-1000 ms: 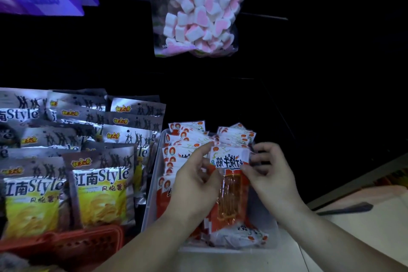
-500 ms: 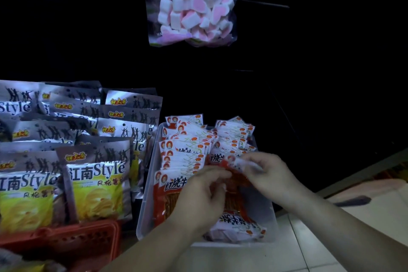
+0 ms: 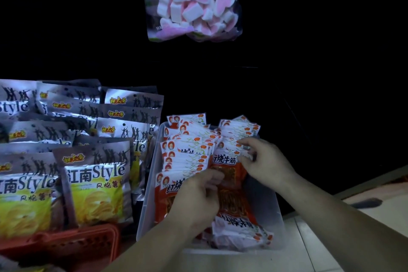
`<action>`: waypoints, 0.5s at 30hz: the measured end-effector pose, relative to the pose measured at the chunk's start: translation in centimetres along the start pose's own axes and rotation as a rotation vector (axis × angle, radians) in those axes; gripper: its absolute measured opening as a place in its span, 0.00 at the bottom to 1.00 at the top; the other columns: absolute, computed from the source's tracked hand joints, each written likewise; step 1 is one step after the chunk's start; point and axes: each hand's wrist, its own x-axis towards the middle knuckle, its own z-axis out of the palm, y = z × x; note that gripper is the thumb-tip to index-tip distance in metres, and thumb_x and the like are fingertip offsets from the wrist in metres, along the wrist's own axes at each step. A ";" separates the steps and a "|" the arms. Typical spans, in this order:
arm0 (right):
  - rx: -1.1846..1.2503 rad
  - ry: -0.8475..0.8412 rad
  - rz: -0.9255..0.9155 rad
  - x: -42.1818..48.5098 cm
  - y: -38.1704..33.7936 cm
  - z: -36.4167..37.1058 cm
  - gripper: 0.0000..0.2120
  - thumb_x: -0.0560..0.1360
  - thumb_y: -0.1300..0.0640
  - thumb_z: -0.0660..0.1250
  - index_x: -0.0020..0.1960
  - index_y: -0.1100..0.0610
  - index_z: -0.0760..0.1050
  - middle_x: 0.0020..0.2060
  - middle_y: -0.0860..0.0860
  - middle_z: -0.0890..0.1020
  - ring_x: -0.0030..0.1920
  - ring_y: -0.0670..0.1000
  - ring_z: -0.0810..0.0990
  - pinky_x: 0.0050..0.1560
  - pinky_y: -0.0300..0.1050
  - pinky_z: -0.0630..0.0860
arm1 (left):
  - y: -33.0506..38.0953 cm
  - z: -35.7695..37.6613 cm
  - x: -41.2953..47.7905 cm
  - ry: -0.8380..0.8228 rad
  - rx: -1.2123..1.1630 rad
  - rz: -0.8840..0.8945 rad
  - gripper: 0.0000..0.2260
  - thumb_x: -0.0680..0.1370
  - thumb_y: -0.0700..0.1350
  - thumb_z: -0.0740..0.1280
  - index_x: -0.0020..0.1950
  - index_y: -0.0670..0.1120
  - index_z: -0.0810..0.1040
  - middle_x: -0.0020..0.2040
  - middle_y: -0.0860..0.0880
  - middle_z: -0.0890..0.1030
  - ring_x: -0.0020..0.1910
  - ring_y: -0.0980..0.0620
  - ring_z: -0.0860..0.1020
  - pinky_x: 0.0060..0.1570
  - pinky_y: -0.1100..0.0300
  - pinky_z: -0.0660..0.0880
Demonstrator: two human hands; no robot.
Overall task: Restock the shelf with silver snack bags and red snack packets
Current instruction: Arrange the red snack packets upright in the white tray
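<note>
both hands are in a clear bin [image 3: 149,183] on the shelf, clamped on one red packet [image 3: 230,169] that stands upright in the bin's right-hand row. the right hand [image 3: 266,161] pinches the packet's white top edge at its right corner, thumb and fingers closed on it. the left hand [image 3: 198,196] has curled fingers at the packet's left edge, lower down on the red part, so the packet sits between the two grips. more packets [image 3: 187,146] stand in overlapping rows to the left and behind, tops showing, and a few lie flat at the front of the bin. just left of the bin, silver bags [image 3: 97,183] stand in stacked rows, with a red basket [image 3: 66,243] in front of them. a marshmallow bag [image 3: 194,2] hangs above.
</note>
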 end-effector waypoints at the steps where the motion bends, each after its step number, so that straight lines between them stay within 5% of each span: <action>1: -0.086 -0.018 -0.025 0.3 -0.3 0.5 0.23 0.78 0.49 0.72 0.72 0.47 0.73 0.65 0.47 0.78 0.66 0.50 0.77 0.63 0.47 0.76 | 0.1 0.1 0.2 0.006 -0.008 -0.008 0.21 0.75 0.31 0.59 0.57 0.51 0.83 0.50 0.59 0.83 0.49 0.65 0.79 0.55 0.67 0.77; 4: -0.385 -0.077 -0.006 0.8 -0.8 2.3 0.31 0.77 0.42 0.72 0.76 0.46 0.67 0.69 0.46 0.73 0.71 0.52 0.71 0.65 0.48 0.74 | 0.2 0.4 0.5 -0.010 -0.024 -0.059 0.24 0.75 0.30 0.59 0.55 0.57 0.80 0.51 0.60 0.83 0.48 0.66 0.80 0.54 0.69 0.76; 9: -0.427 0.012 0.005 1.3 -0.7 3.5 0.08 0.81 0.48 0.67 0.57 0.49 0.73 0.54 0.48 0.78 0.58 0.54 0.77 0.47 0.47 0.74 | -0.6 -0.9 0.4 -0.173 -0.015 -0.150 0.24 0.78 0.32 0.60 0.67 0.56 0.75 0.53 0.65 0.78 0.46 0.80 0.74 0.52 0.79 0.71; 12: -0.318 0.054 0.002 1.2 0.3 3.4 0.08 0.81 0.55 0.67 0.60 0.53 0.79 0.54 0.51 0.79 0.56 0.56 0.79 0.49 0.50 0.78 | -1.3 -1.7 0.6 -0.218 0.026 -0.187 0.30 0.77 0.34 0.61 0.77 0.58 0.68 0.63 0.62 0.76 0.59 0.71 0.74 0.61 0.79 0.67; 15: -0.320 0.138 -0.086 0.6 1.1 2.7 0.14 0.75 0.65 0.72 0.59 0.54 0.85 0.53 0.53 0.80 0.57 0.60 0.79 0.46 0.55 0.82 | -1.3 -2.2 1.0 -0.232 0.004 -0.210 0.30 0.77 0.34 0.62 0.73 0.62 0.70 0.65 0.60 0.78 0.63 0.63 0.77 0.70 0.64 0.71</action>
